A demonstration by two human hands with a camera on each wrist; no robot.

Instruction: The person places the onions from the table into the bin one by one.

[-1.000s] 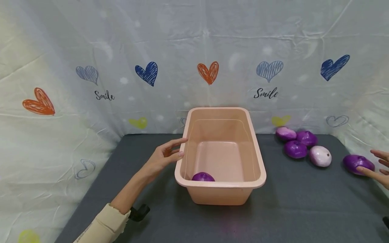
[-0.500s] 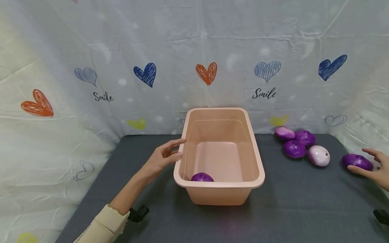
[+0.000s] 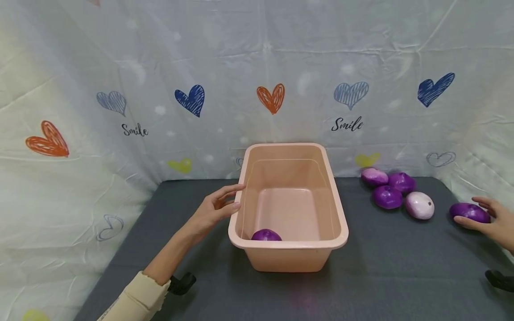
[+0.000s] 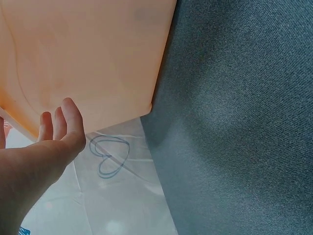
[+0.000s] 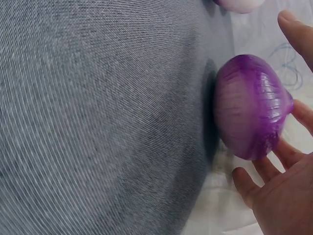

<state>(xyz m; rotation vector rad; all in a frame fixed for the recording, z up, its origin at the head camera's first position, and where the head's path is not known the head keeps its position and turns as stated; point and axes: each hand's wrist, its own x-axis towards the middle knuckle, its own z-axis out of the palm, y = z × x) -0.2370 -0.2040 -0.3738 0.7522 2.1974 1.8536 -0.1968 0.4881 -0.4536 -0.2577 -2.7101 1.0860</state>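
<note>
At the far right of the head view, a purple onion (image 3: 470, 212) lies on the dark cloth. My right hand (image 3: 498, 222) is around its near side, thumb in front and fingers behind. The right wrist view shows this onion (image 5: 249, 107) with my fingertips at its side and the thumb apart from it. My left hand (image 3: 212, 208) rests with extended fingers against the left rim of a peach plastic tub (image 3: 288, 244). In the left wrist view, loosely bent fingers lie beside the tub's outer wall (image 4: 98, 58). Another purple onion (image 3: 266, 235) sits inside the tub's near-left corner.
Several onions cluster right of the tub, among them a paler white-purple onion (image 3: 419, 205) and a dark purple onion (image 3: 387, 197). Dark grey cloth (image 3: 385, 276) covers the table. A light curtain (image 3: 225, 53) with printed hearts hangs behind and at the sides.
My right hand has come in from the right edge and closed nearer around the far-right onion. My left hand stays at the tub rim. The head view has shifted slightly.
</note>
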